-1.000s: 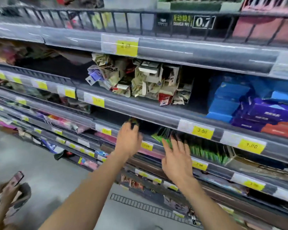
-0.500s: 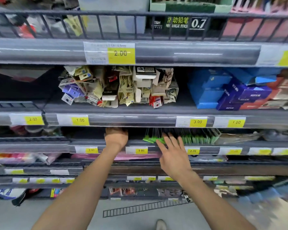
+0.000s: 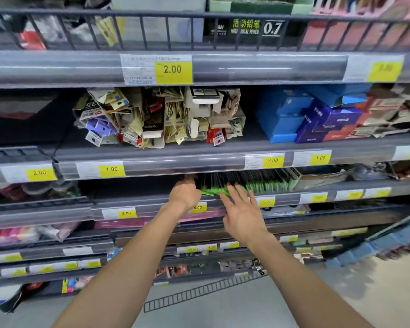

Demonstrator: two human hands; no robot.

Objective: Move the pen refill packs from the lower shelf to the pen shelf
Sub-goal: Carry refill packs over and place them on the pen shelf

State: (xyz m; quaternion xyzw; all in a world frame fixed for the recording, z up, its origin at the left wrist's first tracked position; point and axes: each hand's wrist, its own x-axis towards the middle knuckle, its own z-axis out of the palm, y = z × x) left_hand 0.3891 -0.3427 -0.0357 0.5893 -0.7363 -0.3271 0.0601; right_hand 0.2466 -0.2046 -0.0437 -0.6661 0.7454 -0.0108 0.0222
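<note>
A row of green-and-black pen refill packs (image 3: 265,184) stands on the lower shelf (image 3: 294,197), under the ledge with the 3.00 tag. My left hand (image 3: 184,194) reaches into that shelf at the left end of the row; its fingers are hidden behind the ledge and the packs. My right hand (image 3: 242,211) hovers in front of the packs with fingers spread and straight, fingertips at the green edges. The top shelf (image 3: 246,67) behind a wire rail carries a mechanical pencil 0.7 box (image 3: 246,27).
The middle shelf holds a jumble of small carded packs (image 3: 161,117) and blue and purple boxes (image 3: 313,117). Yellow price tags line every ledge. More stocked shelves lie below, and a loose wire rail (image 3: 199,294) lies on the grey floor.
The view has swung from slanted to facing the shelves. My left hand has pushed deeper into the lower shelf beside the refill packs; my right hand has stayed spread in front of them.
</note>
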